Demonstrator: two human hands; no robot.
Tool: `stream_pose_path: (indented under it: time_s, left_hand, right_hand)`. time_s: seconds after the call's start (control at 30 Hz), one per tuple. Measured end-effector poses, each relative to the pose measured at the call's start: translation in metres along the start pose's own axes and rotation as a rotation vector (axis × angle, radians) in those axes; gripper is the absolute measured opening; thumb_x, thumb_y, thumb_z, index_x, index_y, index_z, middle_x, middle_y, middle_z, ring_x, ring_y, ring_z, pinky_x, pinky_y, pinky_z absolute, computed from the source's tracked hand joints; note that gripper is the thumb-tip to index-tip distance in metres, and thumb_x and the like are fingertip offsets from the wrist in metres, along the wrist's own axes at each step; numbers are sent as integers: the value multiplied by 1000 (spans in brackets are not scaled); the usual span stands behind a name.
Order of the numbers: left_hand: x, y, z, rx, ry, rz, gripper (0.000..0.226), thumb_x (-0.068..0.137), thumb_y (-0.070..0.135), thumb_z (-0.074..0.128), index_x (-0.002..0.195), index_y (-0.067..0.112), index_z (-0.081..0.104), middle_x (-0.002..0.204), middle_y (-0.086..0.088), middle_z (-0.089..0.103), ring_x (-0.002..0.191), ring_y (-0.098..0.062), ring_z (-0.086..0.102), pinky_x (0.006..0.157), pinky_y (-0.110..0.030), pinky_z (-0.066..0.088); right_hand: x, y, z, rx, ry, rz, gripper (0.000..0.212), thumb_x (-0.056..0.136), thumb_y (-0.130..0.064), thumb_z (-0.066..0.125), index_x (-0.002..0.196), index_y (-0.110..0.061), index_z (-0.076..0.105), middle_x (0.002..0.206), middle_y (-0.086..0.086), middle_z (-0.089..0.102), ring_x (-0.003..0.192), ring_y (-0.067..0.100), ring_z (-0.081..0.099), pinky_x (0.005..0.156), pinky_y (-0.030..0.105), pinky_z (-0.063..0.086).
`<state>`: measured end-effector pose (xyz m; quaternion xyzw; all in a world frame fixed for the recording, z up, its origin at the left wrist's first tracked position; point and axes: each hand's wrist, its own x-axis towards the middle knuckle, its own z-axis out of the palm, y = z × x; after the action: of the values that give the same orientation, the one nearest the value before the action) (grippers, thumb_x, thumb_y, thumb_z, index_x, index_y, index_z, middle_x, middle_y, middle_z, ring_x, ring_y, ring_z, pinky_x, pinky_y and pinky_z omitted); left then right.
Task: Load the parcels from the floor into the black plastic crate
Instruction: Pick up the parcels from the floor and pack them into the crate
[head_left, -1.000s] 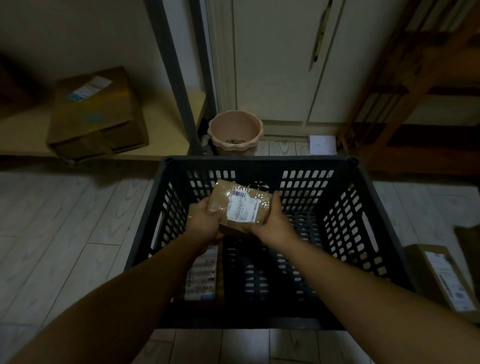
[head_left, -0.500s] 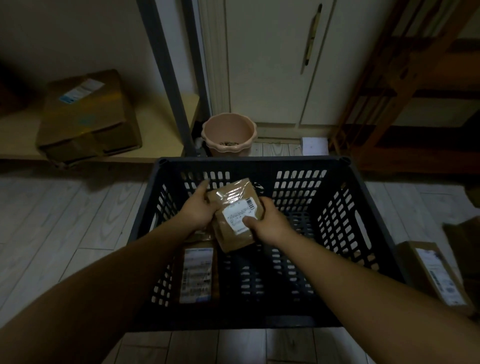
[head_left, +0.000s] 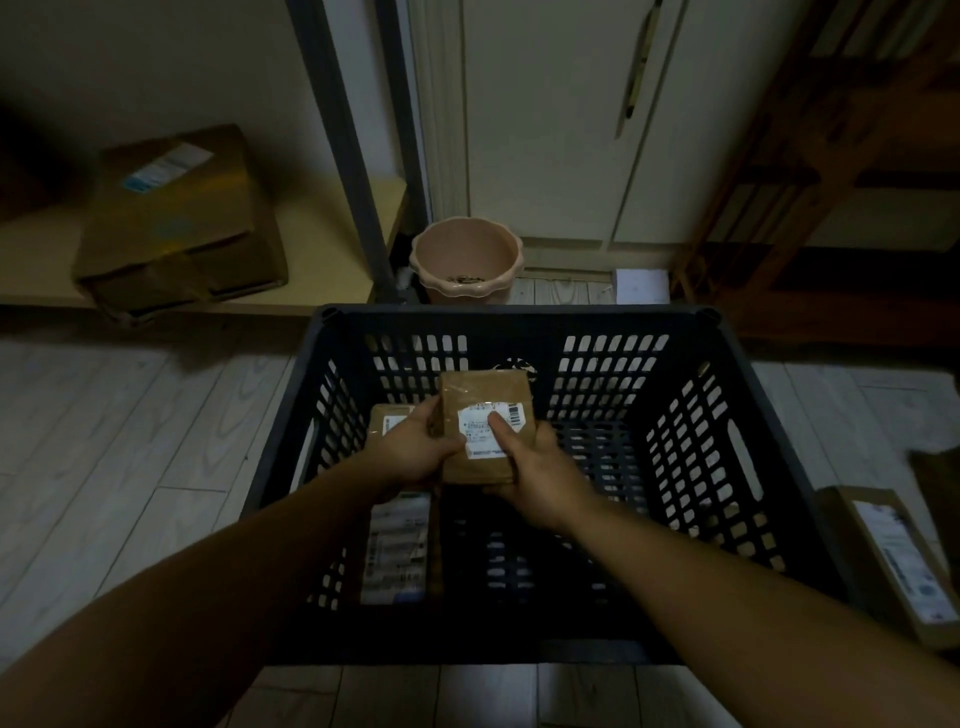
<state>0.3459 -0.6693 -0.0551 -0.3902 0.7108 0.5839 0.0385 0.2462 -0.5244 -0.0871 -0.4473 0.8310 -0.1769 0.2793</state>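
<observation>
I see both hands clasping one brown parcel (head_left: 485, 421) over the black crate (head_left: 727, 415): left hand (head_left: 421, 454) on its left edge, right hand (head_left: 530, 467) beneath, thumb on label.

A dim room in a home. Pale plank flooring (head_left: 130, 426) runs to white cupboard doors (head_left: 550, 130) at 12 o'clock. A pink flowerpot (head_left: 465, 260) stands before them, wooden shelving (head_left: 831, 156) at 2 o'clock.

The scene is dimly lit and underexposed — colours are muted to brown and grey. Deep shadow is held inside the black plastic crate (head_left: 769, 415). Wide-angle bending is seen at the edges, and detail is softened throughout.
</observation>
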Motion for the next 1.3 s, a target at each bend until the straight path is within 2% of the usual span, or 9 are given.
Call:
stream_pose_path:
  time_s: [0.07, 0.13, 0.2, 0.27, 0.43, 0.5, 0.7, 1.1, 1.3]
  left_hand:
    - [9, -7, -5, 161, -47, -29, 60, 96, 23, 51, 147, 27, 21, 134, 3, 44, 110, -16, 51, 83, -21, 48]
    - [24, -18, -13, 462, -31, -68, 64, 97, 29, 48, 150, 26, 12, 151, -8, 30, 130, -26, 40, 105, -31, 38]
    - [35, -39, -17, 867, -49, -91, 78, 93, 39, 51, 151, 23, 1, 158, -12, 4, 145, -32, 11, 118, -42, 17]
    - [40, -63, -13, 1118, -89, -95, 90, 89, 53, 51, 150, 22, -7, 157, -8, -12, 144, -36, -9, 119, -48, 3]
    - [52, -106, -16, 1063, -121, -154, 105, 77, 60, 62, 149, 32, -9, 156, -8, -22, 142, -38, -18, 116, -54, 6]
    - [54, -109, -19, 1074, -153, -144, 105, 77, 58, 63, 149, 32, -8, 155, -8, -24, 142, -37, -19, 115, -55, 6]
    - [53, -106, -18, 1055, -175, -138, 107, 77, 50, 68, 148, 34, -10, 154, -7, -28, 140, -36, -25, 114, -59, 7]
    - [59, -114, -16, 1104, -173, -137, 108, 76, 51, 68, 148, 34, -11, 154, -5, -29, 138, -36, -30, 112, -60, 7]
    - [63, -117, -15, 1098, -177, -145, 109, 76, 50, 69, 148, 35, -11, 153, -4, -30, 137, -35, -32, 112, -61, 5]
  right_hand:
    - [2, 9, 7, -57, 2, -8, 84, 91, -45, 57, 151, -37, -1, 151, 15, 9, 135, 31, 33, 114, 34, 29]
    - [6, 18, 12, -78, 12, 12, 80, 93, -44, 54, 152, -34, 2, 152, 16, 9, 135, 30, 32, 114, 33, 28]
    - [13, 28, 15, -96, 9, 22, 78, 94, -43, 52, 152, -34, 1, 153, 15, 7, 136, 30, 31, 115, 33, 27]
    - [24, 38, 19, -127, -23, 27, 78, 95, -42, 51, 152, -32, -2, 153, 16, 5, 137, 31, 29, 116, 32, 24]
    - [47, 46, 40, -94, -94, 57, 75, 96, -37, 49, 153, -31, 2, 154, 14, 8, 137, 33, 30, 114, 38, 28]
    - [56, 48, 50, -8, -86, 82, 73, 96, -38, 48, 153, -27, 4, 154, 12, 13, 137, 29, 32, 113, 34, 28]
    - [66, 53, 67, -138, -149, 90, 84, 96, -32, 50, 149, -35, -15, 155, 16, -11, 140, 35, 23, 116, 41, 26]
    - [72, 48, 71, -338, -191, 142, 85, 97, -24, 47, 149, -33, -19, 153, 30, -11, 137, 41, 25, 105, 48, 38]
    - [79, 51, 70, -325, -264, 183, 86, 96, -26, 48, 146, -41, -20, 154, 23, -20, 138, 41, 25, 110, 47, 32]
